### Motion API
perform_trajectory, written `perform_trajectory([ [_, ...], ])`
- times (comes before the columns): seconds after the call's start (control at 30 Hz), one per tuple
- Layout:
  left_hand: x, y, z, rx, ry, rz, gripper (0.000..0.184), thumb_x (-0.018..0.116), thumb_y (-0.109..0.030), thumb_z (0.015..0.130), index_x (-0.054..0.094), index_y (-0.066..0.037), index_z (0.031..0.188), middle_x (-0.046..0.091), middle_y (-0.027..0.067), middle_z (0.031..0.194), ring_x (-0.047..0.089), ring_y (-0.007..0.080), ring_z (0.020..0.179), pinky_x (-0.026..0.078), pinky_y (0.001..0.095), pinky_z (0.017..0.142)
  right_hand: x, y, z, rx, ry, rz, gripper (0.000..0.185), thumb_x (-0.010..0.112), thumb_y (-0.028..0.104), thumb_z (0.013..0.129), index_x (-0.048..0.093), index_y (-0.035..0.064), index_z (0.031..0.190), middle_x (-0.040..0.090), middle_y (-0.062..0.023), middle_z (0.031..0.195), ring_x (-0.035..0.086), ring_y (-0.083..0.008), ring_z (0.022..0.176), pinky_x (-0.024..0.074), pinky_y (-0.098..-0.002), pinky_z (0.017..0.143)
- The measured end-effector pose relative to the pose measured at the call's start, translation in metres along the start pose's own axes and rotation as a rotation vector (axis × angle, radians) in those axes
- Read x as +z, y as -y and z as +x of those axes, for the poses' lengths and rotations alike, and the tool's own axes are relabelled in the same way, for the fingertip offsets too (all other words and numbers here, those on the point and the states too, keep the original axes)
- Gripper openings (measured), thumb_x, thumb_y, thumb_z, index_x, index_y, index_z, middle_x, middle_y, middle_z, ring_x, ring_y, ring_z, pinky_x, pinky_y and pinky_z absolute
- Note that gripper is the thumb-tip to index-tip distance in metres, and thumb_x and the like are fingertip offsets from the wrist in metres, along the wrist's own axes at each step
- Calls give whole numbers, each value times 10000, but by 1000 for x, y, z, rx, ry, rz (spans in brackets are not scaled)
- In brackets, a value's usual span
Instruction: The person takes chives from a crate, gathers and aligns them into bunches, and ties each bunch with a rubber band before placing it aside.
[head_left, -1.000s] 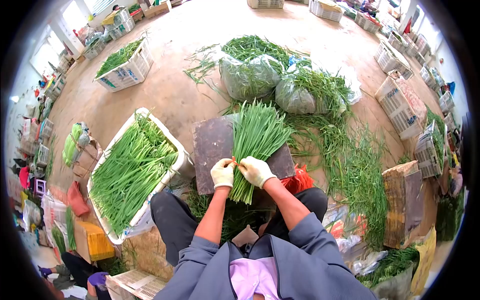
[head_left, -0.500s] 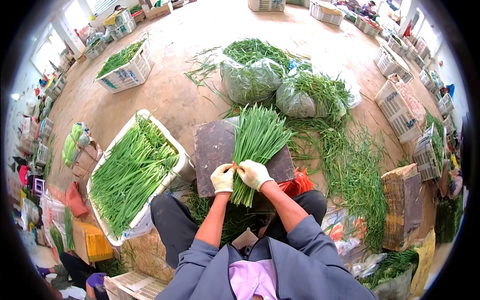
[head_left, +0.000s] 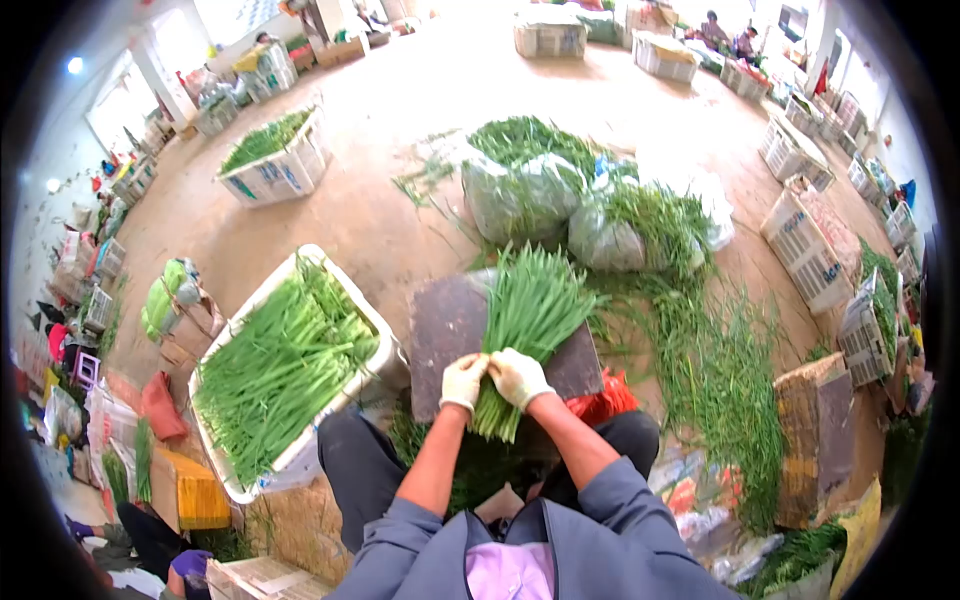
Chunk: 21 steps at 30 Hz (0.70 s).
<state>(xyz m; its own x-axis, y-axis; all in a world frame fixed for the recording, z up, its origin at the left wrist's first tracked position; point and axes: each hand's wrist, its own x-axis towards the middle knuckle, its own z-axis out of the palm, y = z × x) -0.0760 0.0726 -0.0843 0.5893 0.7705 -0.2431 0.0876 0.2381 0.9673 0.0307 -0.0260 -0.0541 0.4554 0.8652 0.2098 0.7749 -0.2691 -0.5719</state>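
Note:
A bundle of long green garlic chives [head_left: 535, 305] lies across a dark, worn board [head_left: 445, 320] in front of me, leaf ends pointing away. My left hand [head_left: 464, 381], in a pale glove, is closed at the bundle's left edge, thumb and fingertips pinched together. Over the stalks, my right hand [head_left: 519, 377], gloved too, is closed with its fingertips meeting the left ones. A small red tie showed between the fingers a moment ago; the fingers now hide it. Cut stalk ends [head_left: 495, 418] stick out below the hands. Red plastic strips [head_left: 606, 398] lie by my right knee.
To the left stands a white crate [head_left: 372, 315] heaped with loose chives. Plastic bags [head_left: 525, 200] stuffed with greens stand beyond the board. Scattered leaves [head_left: 725, 390] cover the floor to the right. A taped cardboard box [head_left: 800, 430] sits farther right. Another person's purple-gloved hand [head_left: 190, 563] shows lower left.
The whole view has shifted, so the scene sits lower and slightly right. My hands stay together at the bundle; the red tie between them has gone out of sight.

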Motion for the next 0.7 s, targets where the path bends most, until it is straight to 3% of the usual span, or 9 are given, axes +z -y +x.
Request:
perform_trajectory([
  [0.17,8,-4,0,118,-127,64,157,751,-96,836,744,-10,967,715,57,1000,637,110,895,508,257,816,-10,7,4,70,-161,135,211,705,283,828,646,89,888,645,-165,836,647,-375,780,527,-461,695],
  [0.2,10,-3,-2,290,-157,133,129,757,-77,819,749,-17,932,702,67,1032,636,133,918,508,269,824,-10,6,8,106,-168,159,261,759,249,771,667,65,932,674,-154,858,659,-344,792,535,-408,712],
  [0.3,18,-31,-16,611,-249,384,72,764,-33,768,752,-37,839,660,95,1111,621,216,978,505,316,866,-12,-1,8,110,48,577,294,700,202,812,693,33,1052,704,-159,880,673,-211,767,529,-328,719],
  [0.33,20,-47,-25,649,-254,459,74,764,-22,742,745,-47,809,682,86,1029,615,239,980,497,345,882,-7,-4,7,145,94,628,290,668,213,839,701,19,1052,706,-154,844,657,-168,747,518,-313,703],
  [0.43,18,-54,-27,748,-255,423,54,741,-9,727,724,-53,752,698,82,857,646,273,839,515,372,817,-11,-4,1,285,200,377,323,669,319,856,724,22,967,700,-184,837,674,-228,724,515,-353,705],
  [0.5,13,-50,-26,806,-284,406,59,715,8,732,714,-33,774,701,111,902,657,265,799,528,374,802,-8,-1,-2,130,53,335,340,647,352,885,717,20,912,679,-212,878,663,-357,812,510,-402,726],
  [0.57,8,-35,-17,485,-192,71,164,690,17,736,700,1,898,702,138,942,667,269,836,530,380,843,-3,0,-4,30,-35,386,309,621,315,909,714,21,897,673,-196,806,657,-335,738,504,-398,681],
  [0.6,2,-43,-20,439,-211,97,264,669,20,744,671,12,1007,693,162,1006,667,282,899,520,384,884,-10,5,-4,174,102,489,323,599,327,909,728,31,905,676,-217,863,656,-373,828,505,-420,741],
  [0.7,-26,-49,-17,471,-356,592,493,624,6,770,567,20,1260,636,216,1199,623,340,1104,473,404,993,-7,-1,-1,493,211,742,353,593,326,905,739,5,902,686,-113,713,635,-181,662,491,-339,652],
])
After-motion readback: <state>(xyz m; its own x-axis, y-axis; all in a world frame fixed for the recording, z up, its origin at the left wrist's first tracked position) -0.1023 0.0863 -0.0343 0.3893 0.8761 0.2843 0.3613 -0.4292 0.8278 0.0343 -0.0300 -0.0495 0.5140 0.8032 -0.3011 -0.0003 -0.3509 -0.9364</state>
